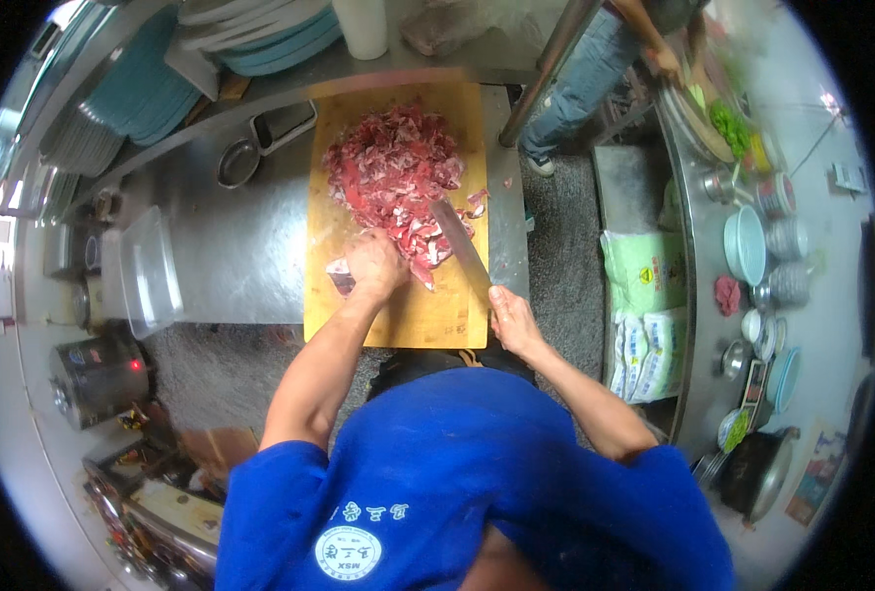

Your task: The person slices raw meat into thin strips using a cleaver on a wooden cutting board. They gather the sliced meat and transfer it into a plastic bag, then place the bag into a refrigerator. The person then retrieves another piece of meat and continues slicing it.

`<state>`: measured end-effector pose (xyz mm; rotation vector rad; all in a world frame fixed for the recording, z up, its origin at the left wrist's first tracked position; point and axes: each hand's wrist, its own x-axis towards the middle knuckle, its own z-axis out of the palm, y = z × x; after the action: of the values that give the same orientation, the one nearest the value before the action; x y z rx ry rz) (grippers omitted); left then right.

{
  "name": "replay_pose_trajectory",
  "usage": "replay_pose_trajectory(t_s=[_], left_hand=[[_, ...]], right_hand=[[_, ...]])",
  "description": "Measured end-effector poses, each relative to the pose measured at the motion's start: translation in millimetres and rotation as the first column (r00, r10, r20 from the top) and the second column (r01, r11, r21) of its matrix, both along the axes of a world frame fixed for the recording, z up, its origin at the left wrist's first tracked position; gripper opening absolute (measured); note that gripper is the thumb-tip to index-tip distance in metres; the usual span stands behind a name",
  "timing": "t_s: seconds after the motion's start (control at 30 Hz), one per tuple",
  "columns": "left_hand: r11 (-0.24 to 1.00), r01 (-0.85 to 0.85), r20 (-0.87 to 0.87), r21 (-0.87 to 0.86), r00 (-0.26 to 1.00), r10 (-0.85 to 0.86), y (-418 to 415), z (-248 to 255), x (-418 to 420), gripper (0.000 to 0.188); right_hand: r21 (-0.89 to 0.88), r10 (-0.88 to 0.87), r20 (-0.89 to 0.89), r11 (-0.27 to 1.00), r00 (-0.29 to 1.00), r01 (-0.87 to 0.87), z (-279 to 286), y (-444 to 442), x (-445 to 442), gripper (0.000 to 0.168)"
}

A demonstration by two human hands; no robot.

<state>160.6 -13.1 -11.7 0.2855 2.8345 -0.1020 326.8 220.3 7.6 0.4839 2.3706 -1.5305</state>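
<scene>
A large heap of sliced raw red meat lies on a yellow cutting board in front of me. My left hand rests over the board at the near edge of the heap, its fingers curled down on a piece of raw meat that shows to the left of the hand. My right hand grips the handle of a cleaver at the board's right edge. The blade points away from me and to the left, its far end at the sliced meat. My left fingertips are partly hidden.
On the steel table are a clear plastic container, a small metal bowl and a rectangular tray. Stacked plates stand on the shelf at back left. Another person works at the right counter, beyond a metal post.
</scene>
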Motion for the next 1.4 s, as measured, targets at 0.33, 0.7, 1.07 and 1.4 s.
replay_pose_trajectory(t_s=[0.33,0.7,1.07,1.4], left_hand=[[0.867,0.13,-0.234,0.481,0.972,-0.016,26,-36,116,0.062],[0.725,-0.011,-0.255,0.689,0.932,0.257,15,-21,137,0.045],[0.674,-0.017,-0.29,0.738,0.895,0.34,33,-47,108,0.02],[0.694,0.137,-0.32,0.707,0.937,0.142,16,4,100,0.044]], right_hand=[[0.06,0.35,0.041,0.934,0.936,-0.352,16,46,-23,0.057],[0.279,0.764,0.209,0.552,0.611,-0.786,47,62,-112,0.066],[0.211,0.789,0.335,0.47,0.515,-0.857,14,25,-129,0.074],[0.075,0.693,0.117,0.708,0.711,-0.702,25,18,-128,0.075]])
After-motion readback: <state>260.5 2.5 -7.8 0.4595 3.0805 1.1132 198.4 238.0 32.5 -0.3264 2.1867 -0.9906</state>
